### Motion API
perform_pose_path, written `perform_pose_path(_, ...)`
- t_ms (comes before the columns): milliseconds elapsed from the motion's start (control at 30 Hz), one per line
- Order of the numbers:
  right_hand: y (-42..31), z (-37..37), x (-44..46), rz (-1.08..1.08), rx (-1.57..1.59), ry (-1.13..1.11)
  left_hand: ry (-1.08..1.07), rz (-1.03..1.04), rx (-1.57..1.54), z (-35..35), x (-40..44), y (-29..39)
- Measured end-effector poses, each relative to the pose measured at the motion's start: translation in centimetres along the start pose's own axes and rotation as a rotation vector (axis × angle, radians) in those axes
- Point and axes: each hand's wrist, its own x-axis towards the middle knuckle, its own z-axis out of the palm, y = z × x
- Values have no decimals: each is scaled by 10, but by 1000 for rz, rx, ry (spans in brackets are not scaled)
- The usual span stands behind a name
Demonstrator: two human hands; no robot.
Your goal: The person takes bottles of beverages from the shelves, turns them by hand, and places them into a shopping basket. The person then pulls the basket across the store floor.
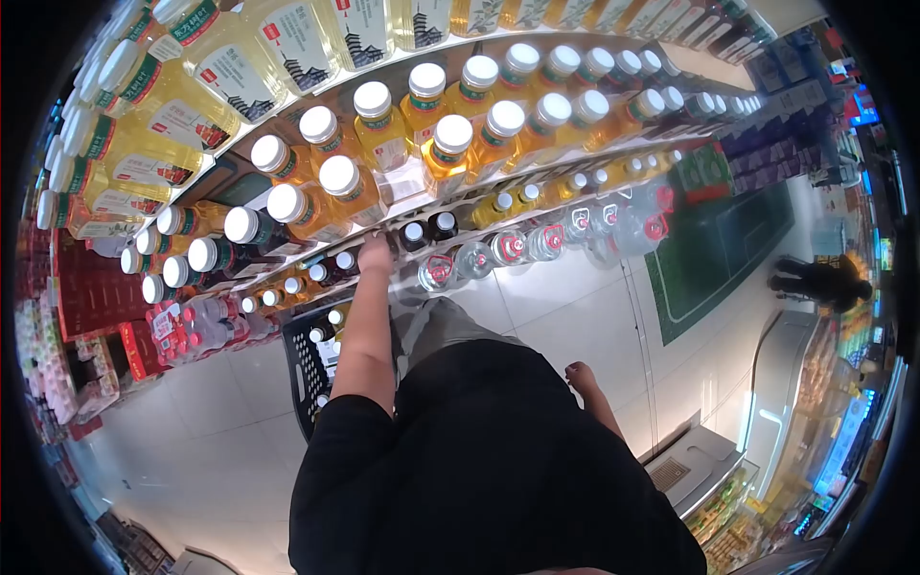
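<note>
My left hand (pixel 376 254) reaches in at a lower shelf, between dark bottles (pixel 346 261) with white caps on one side and more dark bottles (pixel 415 232) on the other. Its fingers are hidden under the shelf above, so what they touch cannot be made out. Over it, amber bottles (pixel 451 142) with white caps stand in rows. My right hand (pixel 580 376) hangs at my right side above the floor, its fingers curled, with nothing visible in them. Beside my left forearm, a black crate (pixel 305 369) holds several bottles.
Large clear jugs (pixel 472 259) stand on the floor along the shelf. Pink-capped bottles (pixel 204 324) are at the left. A green mat (pixel 714 254) lies to the right, with a person (pixel 815 283) beyond it. A grey cabinet (pixel 695 465) stands at the lower right.
</note>
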Motion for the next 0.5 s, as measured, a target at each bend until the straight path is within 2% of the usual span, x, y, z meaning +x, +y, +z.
perform_pose_path(200,16,-6,2,18,57,-1,114,129,-128,-6,-50,13)
perform_pose_path(333,12,-26,5,-85,69,-52,210,252,-209,-29,-108,27)
perform_pose_path(433,-21,-57,3,-228,179,-328,264,411,-293,-67,-168,52)
perform_pose_path(500,-76,-82,-25,-430,161,-323,281,485,-349,-98,-210,77)
